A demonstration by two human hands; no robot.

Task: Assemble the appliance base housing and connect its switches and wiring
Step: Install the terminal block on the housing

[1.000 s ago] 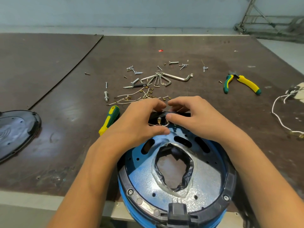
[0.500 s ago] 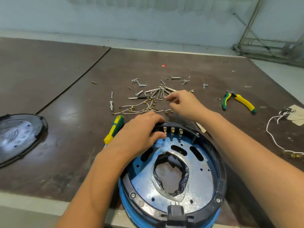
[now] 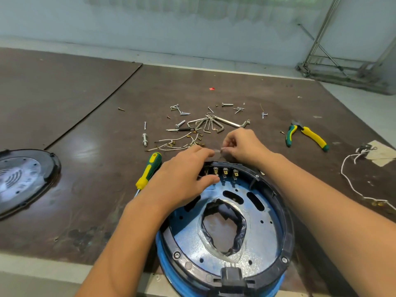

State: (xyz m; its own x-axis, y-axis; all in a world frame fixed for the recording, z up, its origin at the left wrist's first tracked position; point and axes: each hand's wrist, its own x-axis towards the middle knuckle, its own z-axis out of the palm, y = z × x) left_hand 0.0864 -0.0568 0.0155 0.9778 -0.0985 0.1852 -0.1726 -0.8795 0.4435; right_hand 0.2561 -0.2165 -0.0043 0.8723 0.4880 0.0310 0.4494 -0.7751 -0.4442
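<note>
The base housing, a blue oval shell with a black rim, sits open side up at the near edge of the tabletop, partly overhanging it. Its long axis runs from near to far, leaning a little left. A black clip marks the near end, and the row of switches with brass tabs lines the far end.

The left hand grips that far rim, with its thumb inside beside the switches and its fingers curled over the outside. Just beyond the rim, the right hand pinches a pale piece, too blurred to identify.

Loose wires with brass ends lie past the hands, then a fan of hex keys and scattered screws. A yellow and green screwdriver lies left of the housing, and pliers and a white cord lie to the right. A black cover lies far left.

The tabletop is dark brown, scuffed board with a seam running diagonally across it. Behind it are a pale wall and a metal frame in the right corner.
</note>
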